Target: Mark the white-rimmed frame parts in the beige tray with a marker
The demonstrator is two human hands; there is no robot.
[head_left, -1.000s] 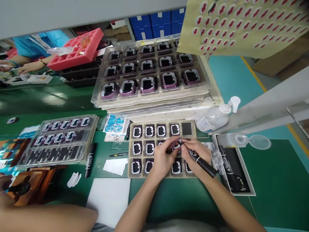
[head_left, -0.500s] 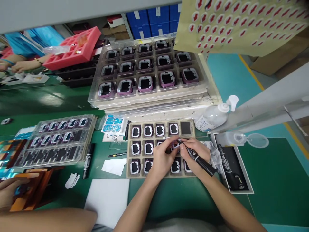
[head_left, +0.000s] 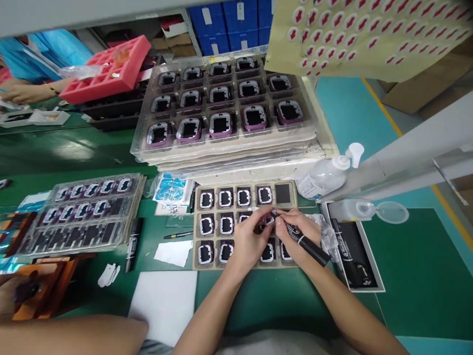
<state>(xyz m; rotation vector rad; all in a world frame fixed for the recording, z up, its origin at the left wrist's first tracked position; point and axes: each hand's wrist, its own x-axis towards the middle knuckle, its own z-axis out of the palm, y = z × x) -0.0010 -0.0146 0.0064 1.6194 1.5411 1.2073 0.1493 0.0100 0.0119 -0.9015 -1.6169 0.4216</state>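
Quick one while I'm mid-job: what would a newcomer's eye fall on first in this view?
Probably the yellow sheet of red arrows at top right, and the bright pink foam tray at upper left. Then, right of centre, the two hands: the right hand grips a black marker, while the left hand holds a small casing at its tip.
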